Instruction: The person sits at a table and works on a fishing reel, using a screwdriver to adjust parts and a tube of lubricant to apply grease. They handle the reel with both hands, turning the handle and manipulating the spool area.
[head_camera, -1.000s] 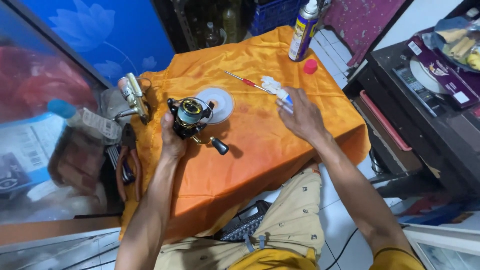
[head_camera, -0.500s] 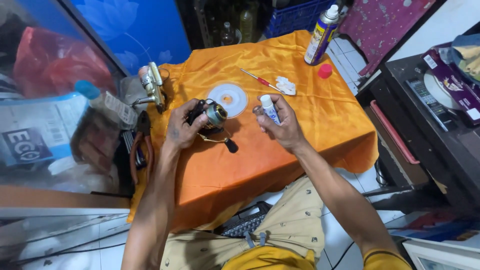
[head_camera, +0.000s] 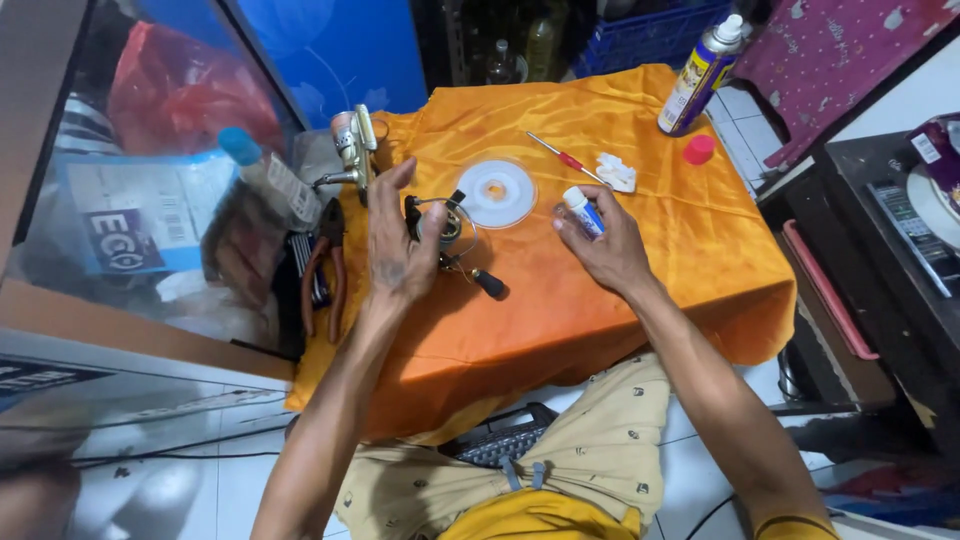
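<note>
A black and silver fishing reel (head_camera: 447, 232) with a dark handle knob rests on the orange cloth (head_camera: 560, 320). My left hand (head_camera: 393, 245) grips its left side. My right hand (head_camera: 600, 245) holds a small white tube with a blue band (head_camera: 582, 212) just right of the reel. A round white disc (head_camera: 497, 192) lies beyond the reel. Farther back lie a red-handled screwdriver (head_camera: 565, 157) and a crumpled white tissue (head_camera: 616, 172).
A spray can (head_camera: 698, 78) and a red cap (head_camera: 698, 149) stand at the cloth's far right. A second reel (head_camera: 352, 150) and red-handled pliers (head_camera: 325, 262) lie at the left edge. A glass case (head_camera: 150, 200) is on the left, dark shelving (head_camera: 900, 230) on the right.
My right hand picked up the small tube near the tissue and brought it back toward the reel. The left hand has kept hold of the reel.
</note>
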